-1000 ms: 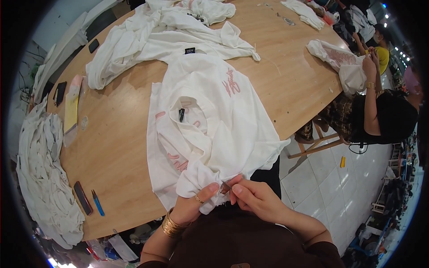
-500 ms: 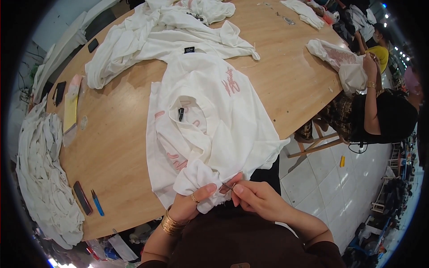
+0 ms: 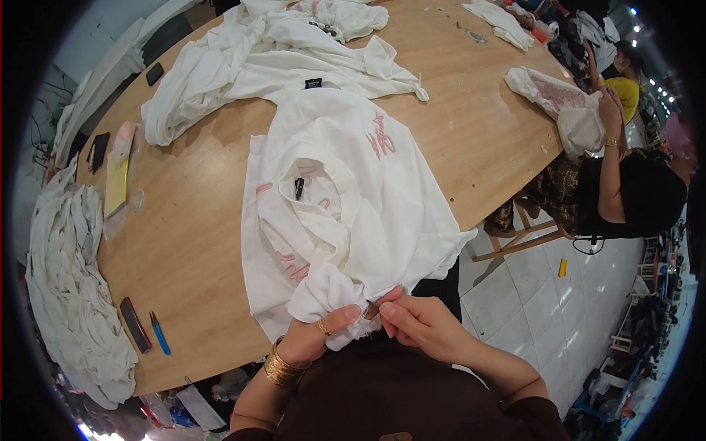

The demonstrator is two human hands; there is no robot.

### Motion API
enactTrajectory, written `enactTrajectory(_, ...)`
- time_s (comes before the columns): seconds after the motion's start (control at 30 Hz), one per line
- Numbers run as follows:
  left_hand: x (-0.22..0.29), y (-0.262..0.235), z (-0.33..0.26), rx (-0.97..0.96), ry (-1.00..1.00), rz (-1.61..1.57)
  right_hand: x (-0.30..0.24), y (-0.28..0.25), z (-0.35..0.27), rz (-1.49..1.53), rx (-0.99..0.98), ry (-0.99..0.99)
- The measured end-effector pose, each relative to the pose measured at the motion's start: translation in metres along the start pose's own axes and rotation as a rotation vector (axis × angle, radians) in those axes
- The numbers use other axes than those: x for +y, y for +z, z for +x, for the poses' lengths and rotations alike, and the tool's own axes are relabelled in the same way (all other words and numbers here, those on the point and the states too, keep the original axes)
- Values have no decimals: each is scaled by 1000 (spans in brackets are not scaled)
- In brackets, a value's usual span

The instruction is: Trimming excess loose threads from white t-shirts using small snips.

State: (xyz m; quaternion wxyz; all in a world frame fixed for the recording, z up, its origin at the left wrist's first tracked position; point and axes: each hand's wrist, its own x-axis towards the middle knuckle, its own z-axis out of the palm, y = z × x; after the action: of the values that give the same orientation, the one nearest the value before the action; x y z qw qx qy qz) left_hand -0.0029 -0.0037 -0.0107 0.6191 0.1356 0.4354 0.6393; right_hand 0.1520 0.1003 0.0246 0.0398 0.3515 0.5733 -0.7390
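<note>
A white T-shirt [image 3: 397, 184] with pink embroidered lettering lies at the table's near edge, its neck opening towards me and a dark label inside. My left hand [image 3: 320, 338], wearing a ring and gold bracelets, is closed on a bunched part of it, thumb on top. Just to the right, my right hand [image 3: 419, 323] is closed in a pinch at the same bunched fabric. A thin dark metal tool shows between its fingertips; most of it is hidden, so its exact kind is unclear. Frayed threads hang from the cloth under my hands.
More white garments [image 3: 257, 66] are heaped at the far side of the wooden table [image 3: 184, 242]. A white cloth pile [image 3: 70, 294] hangs at the left edge, near blue tweezers [image 3: 159, 334] and a dark red phone-like case [image 3: 135, 325]. At right, a seated person [image 3: 640, 191] handles another garment.
My right fingertips have shifted slightly at the bunched cloth, and the thin tool shows less than before. My left hand keeps its hold; the shirt stays nearly in place.
</note>
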Motion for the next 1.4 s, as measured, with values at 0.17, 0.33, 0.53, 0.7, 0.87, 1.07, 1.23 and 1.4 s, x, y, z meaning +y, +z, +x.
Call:
enactTrajectory(0.17,3,-1,1,-12,-75,-101,-2,-1,-2,76,-31,7)
enactTrajectory(0.33,-1,-4,3,-7,-110,-157,-7,-1,-4,-14,-27,-3)
enactTrajectory(0.53,1,-1,1,12,-70,-105,-4,-1,-3,-12,-25,10)
enactTrajectory(0.7,-1,-6,0,21,-45,-37,-3,1,-1,-51,4,1)
enactTrajectory(0.87,4,2,1,55,-60,-51,-1,2,0,-67,10,4)
enactTrajectory(1.07,2,-3,2,25,22,96,-10,2,-3,-249,71,-73)
enactTrajectory(1.23,8,2,5,-40,109,200,-5,4,-3,-412,137,-180)
enactTrajectory(1.4,6,1,5,-48,133,203,-6,4,-5,-443,149,-202)
